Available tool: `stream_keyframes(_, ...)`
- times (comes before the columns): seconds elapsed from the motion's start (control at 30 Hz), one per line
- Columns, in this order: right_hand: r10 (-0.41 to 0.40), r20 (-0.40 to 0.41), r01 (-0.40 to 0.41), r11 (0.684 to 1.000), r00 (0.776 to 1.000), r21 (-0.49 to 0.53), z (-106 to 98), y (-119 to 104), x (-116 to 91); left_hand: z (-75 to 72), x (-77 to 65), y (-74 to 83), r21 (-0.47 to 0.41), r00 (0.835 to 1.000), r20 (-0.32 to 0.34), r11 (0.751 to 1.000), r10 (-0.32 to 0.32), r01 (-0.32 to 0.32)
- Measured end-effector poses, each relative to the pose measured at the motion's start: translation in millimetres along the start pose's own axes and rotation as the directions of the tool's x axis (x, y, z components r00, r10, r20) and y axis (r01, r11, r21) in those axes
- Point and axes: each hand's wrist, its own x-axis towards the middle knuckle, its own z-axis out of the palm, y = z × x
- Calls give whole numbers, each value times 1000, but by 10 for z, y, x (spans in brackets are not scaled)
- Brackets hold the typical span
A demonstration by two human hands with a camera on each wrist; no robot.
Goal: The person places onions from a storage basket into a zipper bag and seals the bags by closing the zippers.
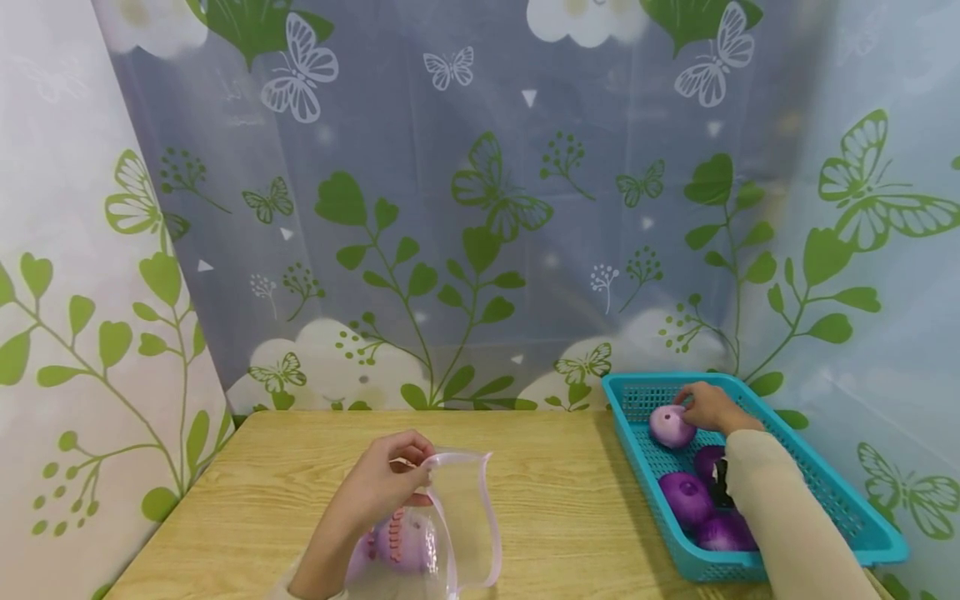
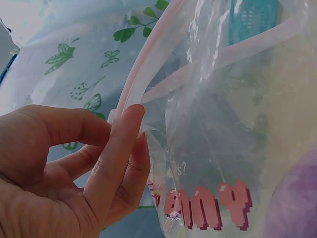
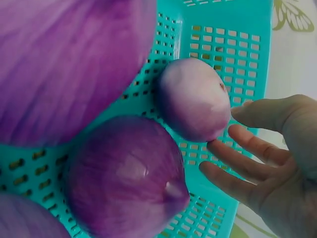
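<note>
my left hand (image 1: 384, 482) pinches the clear bag (image 1: 471, 518); my right hand (image 1: 712, 408), spread loosely apart, barely meets the pale onion (image 3: 194, 99) beside it, which could therefore roll away.

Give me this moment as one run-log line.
left hand: pinches clear pink-rimmed bag | bagged onions: inside | right hand: at pale red onion | teal basket: that onion, darker red onions

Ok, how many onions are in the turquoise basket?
4 visible: a pale onion at the far end, by the right hand; a dark onion beside the sleeve, which may hide more; a second dark onion left of that; a third dark onion nearest the camera.
</note>
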Motion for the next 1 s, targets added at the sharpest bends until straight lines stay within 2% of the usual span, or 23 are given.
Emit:
stream_keyframes(0.13, -16, 2, 16, 1000, 1000, 8, 20, -54, 25, 0, 0, 5, 13, 1000, -1, 1000, 5, -5)
stream_keyframes(0.4, 14, 34, -14, 1000, 999, 5, 41, -135, 21, 8, -4, 20, 28, 1000, -19, 1000, -13, 13)
stream_keyframes(0.53, 36, 75, -40, 998, 997, 44, 60, -160, 15, 4, -6, 15, 42, 999, -29, 999, -23, 24)
stream_keyframes(0.77, 80, 146, -93, 992, 986, 86, 74, -210, -11, -6, -19, 10, 72, 1000, 4, 997, -29, 29)
stream_keyframes(1.0, 87, 152, -100, 992, 984, 81, 102, -221, -6, -2, -24, -16, 91, 998, 53, 995, -35, 30)
